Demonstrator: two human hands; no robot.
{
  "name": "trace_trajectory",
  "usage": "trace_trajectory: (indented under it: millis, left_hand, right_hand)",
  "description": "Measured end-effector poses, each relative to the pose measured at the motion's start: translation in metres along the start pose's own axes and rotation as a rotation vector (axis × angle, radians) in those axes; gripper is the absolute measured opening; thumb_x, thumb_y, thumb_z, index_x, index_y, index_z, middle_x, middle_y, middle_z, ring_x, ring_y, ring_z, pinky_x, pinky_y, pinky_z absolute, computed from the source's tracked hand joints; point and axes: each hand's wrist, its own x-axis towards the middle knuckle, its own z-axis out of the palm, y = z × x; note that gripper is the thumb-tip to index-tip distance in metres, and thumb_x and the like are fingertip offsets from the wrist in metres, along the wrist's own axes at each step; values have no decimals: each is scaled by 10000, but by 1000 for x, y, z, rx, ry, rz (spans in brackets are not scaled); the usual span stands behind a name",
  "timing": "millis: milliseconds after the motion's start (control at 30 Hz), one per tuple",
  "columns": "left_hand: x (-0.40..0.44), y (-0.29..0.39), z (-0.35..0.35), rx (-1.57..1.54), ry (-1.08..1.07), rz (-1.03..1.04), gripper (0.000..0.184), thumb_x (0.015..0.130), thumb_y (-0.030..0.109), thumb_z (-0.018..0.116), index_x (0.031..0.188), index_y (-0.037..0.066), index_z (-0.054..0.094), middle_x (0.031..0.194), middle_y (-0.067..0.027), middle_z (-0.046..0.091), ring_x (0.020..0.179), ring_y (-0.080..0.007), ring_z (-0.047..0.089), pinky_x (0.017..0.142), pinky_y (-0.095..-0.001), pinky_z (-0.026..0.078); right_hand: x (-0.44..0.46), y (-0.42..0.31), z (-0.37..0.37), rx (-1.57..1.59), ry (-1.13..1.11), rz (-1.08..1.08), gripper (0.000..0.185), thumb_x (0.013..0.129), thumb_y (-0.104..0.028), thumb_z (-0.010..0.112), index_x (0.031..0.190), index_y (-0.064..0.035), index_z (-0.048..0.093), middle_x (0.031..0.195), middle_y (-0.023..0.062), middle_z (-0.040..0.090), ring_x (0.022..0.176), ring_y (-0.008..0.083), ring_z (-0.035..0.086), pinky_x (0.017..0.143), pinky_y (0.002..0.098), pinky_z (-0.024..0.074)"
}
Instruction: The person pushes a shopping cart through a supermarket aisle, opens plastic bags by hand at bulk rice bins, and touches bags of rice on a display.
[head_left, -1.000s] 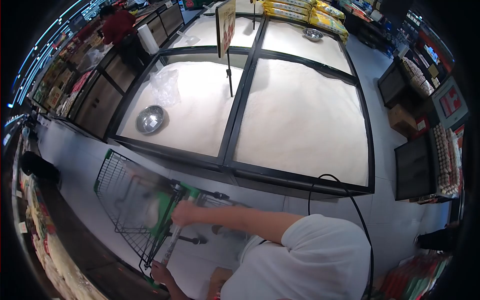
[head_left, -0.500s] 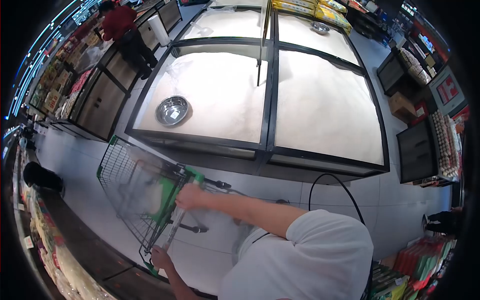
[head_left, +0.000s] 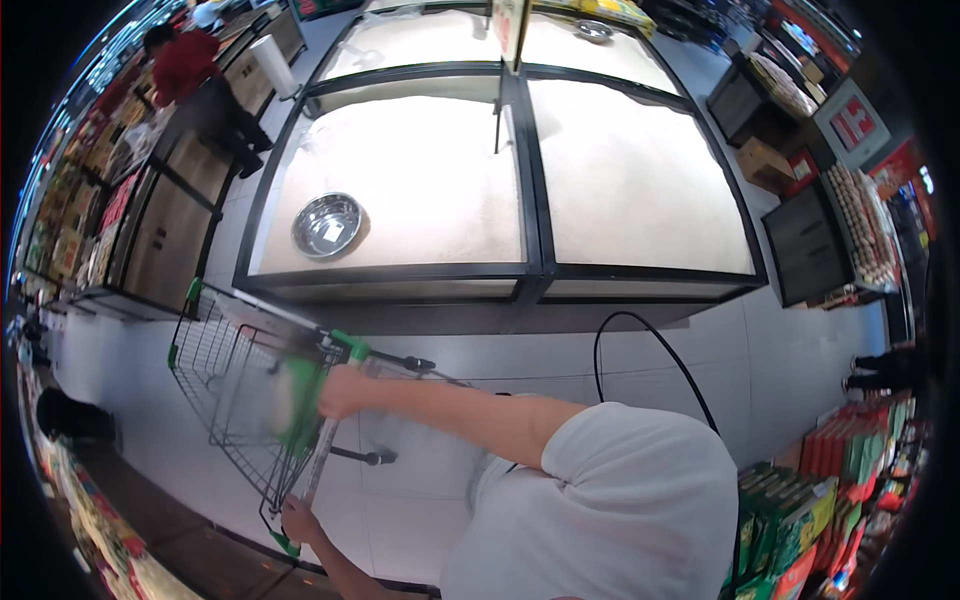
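Both of my hands are on the handle bar [head_left: 320, 462] of a green-and-grey shopping cart. My right hand [head_left: 343, 390] is closed around the end nearer the bins, with my arm stretched across. My left hand [head_left: 298, 520] is wrapped round the opposite end, beside a green corner piece. Ahead of them extends the wire basket [head_left: 215, 400] of the cart. Its inside is blurred, so I cannot tell what it holds. A green panel [head_left: 297, 400] shows just beyond the handle.
Large black-framed bins of white grains [head_left: 420, 180] stand alongside the cart. A steel bowl [head_left: 327, 225] rests in the nearest one. At the far left a person in a red top [head_left: 185, 70] stands by a counter. Bagged goods [head_left: 785, 520] line the lower right.
The bins and bowl have shifted left in view, and the near bin edge now looks more level. The cart and my hands appear slightly further left. Both hands keep hold of the handle.
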Motion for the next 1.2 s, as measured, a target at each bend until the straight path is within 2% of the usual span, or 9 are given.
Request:
trace_trajectory:
  millis: [67,167,267,433,567,600,733,867,1200]
  left_hand:
    - [16,2,-8,-7,-27,-6,490,938,450,388,847,86,703,759,-184,674,709,-433,625,618,-557,452]
    - [44,-16,10,-17,-18,18,502,937,458,375,834,89,698,749,-190,668,705,-436,621,609,-560,445]
    - [70,-17,3,-27,-3,49,516,938,464,366,811,79,685,744,-186,662,681,-436,611,589,-553,435]
    - [115,-27,14,-37,-4,97,524,926,459,391,756,55,678,714,-184,649,635,-414,600,563,-530,421]
    - [149,-33,20,-23,22,111,500,919,421,411,737,39,677,699,-192,640,612,-411,589,546,-520,413]
    - [159,-35,21,-51,40,135,481,916,398,423,769,29,696,698,-196,640,617,-417,587,552,-520,415]
    - [200,-48,19,-37,-102,147,457,914,378,436,844,25,717,733,-201,661,654,-427,604,588,-525,441]
    - [244,-65,32,-90,-72,192,457,918,377,439,821,18,704,736,-220,655,673,-437,610,609,-540,443]
    - [370,-89,51,-67,-108,329,453,920,391,451,797,26,690,723,-219,643,653,-438,600,577,-547,421]
  right_hand:
    - [11,-2,12,-12,76,-12,248,743,-336,582,579,-151,604,532,62,581,469,280,598,402,421,426]
    - [32,-2,29,-12,59,-17,242,749,-313,587,575,-145,596,528,68,575,447,283,584,400,429,424]
    - [58,-1,53,46,118,17,333,823,-313,567,548,-127,579,496,74,563,435,290,570,433,417,447]
    - [89,1,67,76,143,33,397,866,-339,552,542,-113,578,496,84,576,442,291,573,472,415,477]
    - [112,0,50,60,108,-9,405,878,-325,543,533,-115,568,489,83,566,445,290,582,436,419,467]
    - [118,-1,55,70,100,1,441,889,-350,523,524,-111,588,504,82,588,472,289,593,487,425,465]
    - [144,-3,76,123,180,0,448,889,-352,539,517,-105,581,489,85,570,450,288,565,490,419,458]
    - [171,-2,85,116,167,-46,458,895,-374,538,525,-109,590,484,81,562,450,291,561,507,411,460]
    - [251,-2,120,129,70,66,412,895,-376,535,604,-99,626,564,88,605,535,307,604,540,436,477]
